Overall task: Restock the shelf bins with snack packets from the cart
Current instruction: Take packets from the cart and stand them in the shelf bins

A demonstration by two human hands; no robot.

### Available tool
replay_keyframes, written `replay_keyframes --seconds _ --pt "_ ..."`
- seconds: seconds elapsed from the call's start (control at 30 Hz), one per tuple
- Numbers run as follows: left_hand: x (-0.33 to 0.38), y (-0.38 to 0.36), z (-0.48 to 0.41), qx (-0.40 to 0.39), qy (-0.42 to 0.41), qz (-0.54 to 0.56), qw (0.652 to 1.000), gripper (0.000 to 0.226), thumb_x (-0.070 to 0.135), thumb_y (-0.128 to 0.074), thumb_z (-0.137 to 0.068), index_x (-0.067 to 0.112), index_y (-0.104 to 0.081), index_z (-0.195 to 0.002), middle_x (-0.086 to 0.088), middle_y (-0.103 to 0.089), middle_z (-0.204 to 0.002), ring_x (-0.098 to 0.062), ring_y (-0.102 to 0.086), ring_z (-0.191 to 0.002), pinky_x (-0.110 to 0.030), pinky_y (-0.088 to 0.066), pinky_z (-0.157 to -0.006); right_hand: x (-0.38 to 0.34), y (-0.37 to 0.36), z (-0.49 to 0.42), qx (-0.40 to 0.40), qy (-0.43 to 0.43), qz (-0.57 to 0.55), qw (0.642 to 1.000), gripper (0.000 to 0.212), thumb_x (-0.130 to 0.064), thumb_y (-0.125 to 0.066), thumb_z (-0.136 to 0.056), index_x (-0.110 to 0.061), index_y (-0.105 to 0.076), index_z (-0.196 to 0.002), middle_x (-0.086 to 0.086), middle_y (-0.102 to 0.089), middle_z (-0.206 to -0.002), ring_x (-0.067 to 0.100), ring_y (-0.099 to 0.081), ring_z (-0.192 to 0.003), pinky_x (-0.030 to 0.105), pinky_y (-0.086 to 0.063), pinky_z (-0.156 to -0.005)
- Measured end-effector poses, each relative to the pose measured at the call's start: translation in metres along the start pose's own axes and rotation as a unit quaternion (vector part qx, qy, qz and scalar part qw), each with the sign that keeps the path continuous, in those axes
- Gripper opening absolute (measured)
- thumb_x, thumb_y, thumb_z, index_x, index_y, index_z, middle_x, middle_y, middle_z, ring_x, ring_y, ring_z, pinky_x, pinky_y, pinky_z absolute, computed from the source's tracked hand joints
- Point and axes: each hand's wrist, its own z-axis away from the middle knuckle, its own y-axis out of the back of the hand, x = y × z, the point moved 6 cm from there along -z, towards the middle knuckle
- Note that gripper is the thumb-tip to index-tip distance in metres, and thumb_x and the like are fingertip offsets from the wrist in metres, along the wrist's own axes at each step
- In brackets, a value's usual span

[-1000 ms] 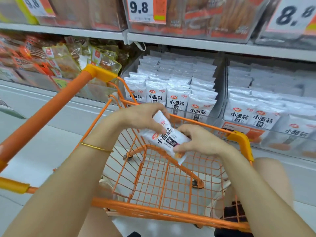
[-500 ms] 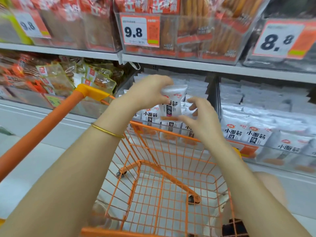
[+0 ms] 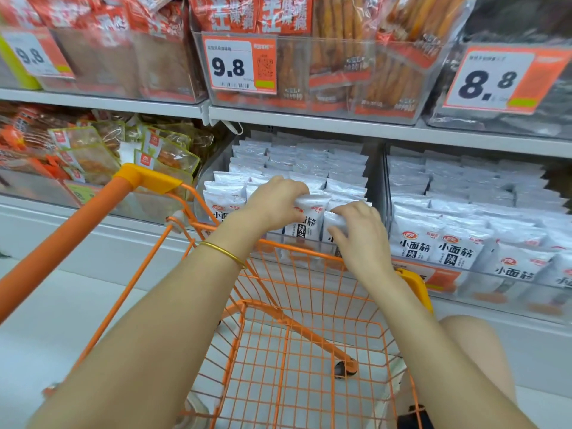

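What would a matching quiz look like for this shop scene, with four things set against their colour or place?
Things:
1. cart
2. bracelet
3. 8.8 price tag
4. packet gripped by the left hand

Matches:
A. gold, on the left wrist
B. white with black writing
C. orange wire and bars
D. high up, far right

Pairs: 1-C, 2-A, 3-D, 4-B.

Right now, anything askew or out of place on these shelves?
Only the clear packets at far left: they lie jumbled at mixed angles. The white packets stand in tidy rows. Nothing looks spilled or torn.
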Motion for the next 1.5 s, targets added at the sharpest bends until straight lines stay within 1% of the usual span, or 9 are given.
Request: replay_keyframes --seconds 0.43,0.63,0.7,0.83,0.93,1.03,1.23,1.37,1.5 --pt "0.002 -0.026 0.006 0.033 -0.04 -0.136 0.989 0.014 0.019 -0.06 -0.087 0.014 -0.055 -0.099 -0.004 -0.062 -0.105 -0.025 -0.045 -0.106 -0.034 -0.033 -0.086 0.002 -0.004 -0.002 -0.043 -0.001 0.031 0.999 0.033 -0.018 -0.052 -0.095 -0.009 -0.055 -0.126 0.006 -0.051 -0.122 0.024 -0.041 -0.117 0.034 -0.04 -0.095" --pt "0.004 -0.028 -0.001 -0.023 -0.028 -0.146 0.989 0.014 0.017 -0.059 -0.085 0.014 -0.052 -0.097 -0.007 -0.061 -0.105 -0.027 -0.044 -0.107 -0.034 -0.032 -0.081 0.003 -0.004 -0.005 -0.067 -0.02 0.054 0.996 0.032 -0.017 -0.051 -0.095 -0.009 -0.052 -0.126 0.008 -0.049 -0.125 0.026 -0.04 -0.117 0.034 -0.04 -0.094" --pt "0.002 -0.021 -0.001 -0.018 -0.009 -0.105 0.994 0.02 0.023 -0.056 -0.082 0.017 -0.057 -0.102 -0.005 -0.06 -0.107 -0.026 -0.043 -0.108 -0.034 -0.03 -0.08 0.001 0.006 -0.004 -0.027 -0.014 0.106 0.994 0.031 -0.016 -0.052 -0.093 -0.012 -0.053 -0.124 0.006 -0.051 -0.124 0.026 -0.043 -0.115 0.036 -0.04 -0.092" --pt "0.01 0.007 -0.002 0.158 -0.005 -0.009 0.987 0.056 0.042 -0.028 -0.084 0.02 -0.051 -0.13 -0.003 -0.048 -0.135 -0.021 -0.034 -0.128 -0.034 -0.024 -0.101 -0.004 0.026 -0.022 0.059 -0.003 0.084 0.995 0.035 -0.012 -0.046 -0.096 -0.006 -0.049 -0.13 0.012 -0.051 -0.131 0.028 -0.042 -0.124 0.034 -0.031 -0.103" --pt "0.011 -0.021 -0.009 0.06 0.007 -0.064 0.996 0.051 0.035 -0.016 -0.1 0.019 -0.022 -0.148 -0.004 -0.018 -0.156 -0.017 -0.009 -0.144 -0.037 -0.003 -0.117 -0.001 0.005 -0.042 -0.019 -0.022 0.084 0.996 0.044 -0.028 -0.031 -0.102 -0.002 -0.042 -0.136 0.015 -0.046 -0.139 0.029 -0.037 -0.132 0.036 -0.027 -0.111" --pt "0.003 -0.044 -0.006 0.012 0.014 -0.097 0.995 0.051 0.034 -0.012 -0.101 0.02 -0.012 -0.15 -0.002 -0.01 -0.158 -0.014 -0.004 -0.145 -0.036 0.004 -0.118 0.005 -0.015 -0.041 -0.065 -0.032 0.111 0.991 0.049 -0.032 -0.026 -0.102 -0.002 -0.037 -0.14 0.015 -0.038 -0.147 0.028 -0.034 -0.136 0.036 -0.024 -0.114" --pt "-0.009 -0.022 -0.025 0.081 0.04 -0.042 0.995 0.049 0.03 -0.019 -0.101 0.017 -0.021 -0.148 -0.002 -0.02 -0.156 -0.015 -0.01 -0.144 -0.034 -0.002 -0.116 0.007 -0.005 -0.066 -0.035 -0.035 0.116 0.992 0.048 -0.032 -0.027 -0.101 -0.006 -0.036 -0.14 0.012 -0.034 -0.149 0.027 -0.028 -0.138 0.037 -0.022 -0.114" --pt "-0.009 -0.034 -0.03 -0.001 0.023 -0.052 0.998 0.05 0.03 -0.017 -0.101 0.012 -0.022 -0.147 -0.007 -0.019 -0.156 -0.017 -0.01 -0.144 -0.035 -0.007 -0.116 0.013 -0.019 -0.077 -0.129 -0.076 0.114 0.982 0.052 -0.034 -0.023 -0.101 -0.002 -0.036 -0.139 0.016 -0.031 -0.149 0.03 -0.029 -0.136 0.039 -0.025 -0.111" --pt "-0.031 -0.002 -0.024 0.108 0.042 0.031 0.993 0.053 0.031 -0.016 -0.099 0.006 -0.03 -0.144 -0.013 -0.027 -0.152 -0.021 -0.018 -0.142 -0.029 -0.011 -0.113 -0.005 -0.007 -0.08 -0.055 -0.048 0.155 0.985 0.046 -0.031 -0.029 -0.1 -0.004 -0.039 -0.136 0.013 -0.037 -0.145 0.029 -0.033 -0.134 0.041 -0.025 -0.111"
